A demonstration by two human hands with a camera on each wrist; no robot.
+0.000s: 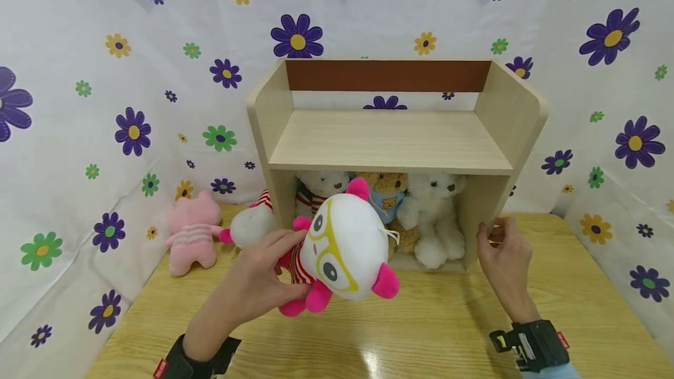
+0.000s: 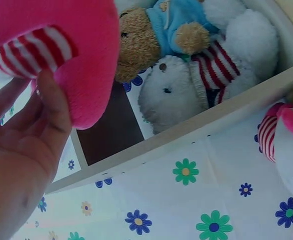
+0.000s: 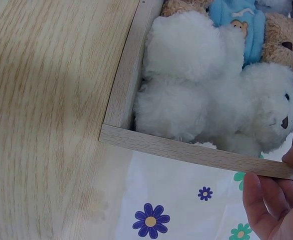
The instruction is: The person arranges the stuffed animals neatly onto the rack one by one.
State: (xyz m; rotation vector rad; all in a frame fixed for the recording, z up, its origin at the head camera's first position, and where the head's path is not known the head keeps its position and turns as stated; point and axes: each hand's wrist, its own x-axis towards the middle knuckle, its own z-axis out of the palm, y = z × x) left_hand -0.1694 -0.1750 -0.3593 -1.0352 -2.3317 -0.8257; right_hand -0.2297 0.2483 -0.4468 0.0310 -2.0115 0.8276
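Note:
My left hand (image 1: 253, 282) grips a plush panda (image 1: 363, 244) by its red-and-white striped body, in front of the shelf's lower compartment. This panda has a white head, yellow glasses and pink ears and limbs; its head leans right in the head view. My right hand (image 1: 505, 265) pinches the front edge of the right side panel of a small wooden shelf (image 1: 389, 139), its thumb inside and fingers outside in the right wrist view. Inside the lower compartment sit a white plush bear (image 3: 206, 90), a brown bear in a blue top (image 2: 136, 42) and a white bear in a striped sweater (image 2: 169, 92).
Left of the shelf, a pink plush pig (image 1: 193, 235) sits on the wooden table (image 1: 421, 332). Beside it, a white-headed plush with a striped cap (image 1: 253, 224) leans near the left side panel. Flower-printed cloth (image 1: 174, 63) hangs behind and at both sides.

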